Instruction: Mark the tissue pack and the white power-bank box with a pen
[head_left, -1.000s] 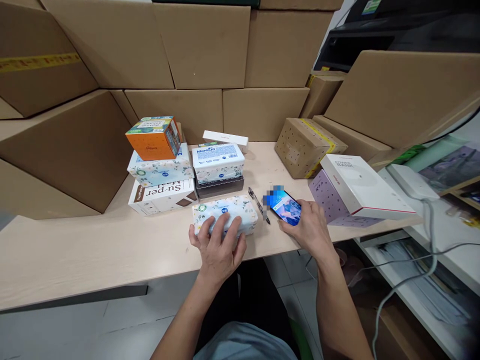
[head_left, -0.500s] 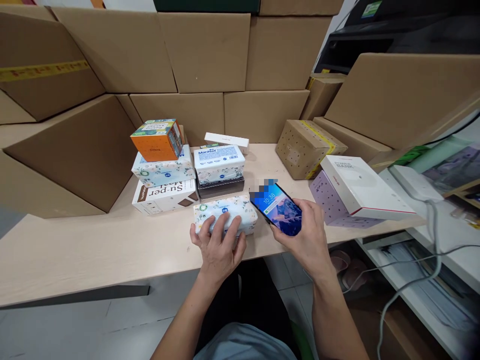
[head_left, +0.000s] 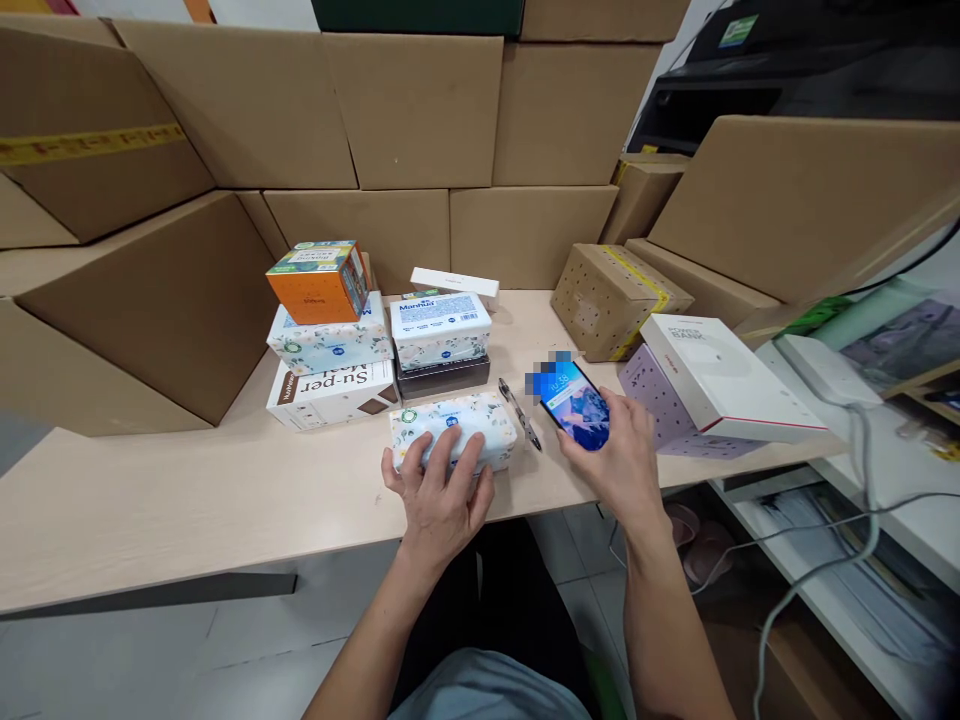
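My left hand [head_left: 439,490] is closed over the near side of a white, floral-printed tissue pack [head_left: 487,415], fingers curved across the top and thumb low at the front. The pack sits near the table's front edge. In my right hand [head_left: 619,460] is a smartphone [head_left: 581,405], held by its lower right end, its lit screen facing up and partly blurred out. Between the pack and the phone, a dark, slim pen [head_left: 519,413] lies slantwise on the table. Behind the pack, another tissue pack [head_left: 441,325] rests on a black box [head_left: 444,378].
Left of these, an orange box [head_left: 319,295] tops a tissue pack [head_left: 330,345] and a white box [head_left: 330,395]. A slim white box [head_left: 455,284] lies behind. At right stand a dotted carton [head_left: 611,300] and a power bank box [head_left: 724,375] leaning on a purple box [head_left: 656,400]. Cardboard walls surround the table [head_left: 225,490].
My right hand has shifted the phone to the right, away from the tissue pack, and the pen on the table now shows. My left hand stays on the pack.
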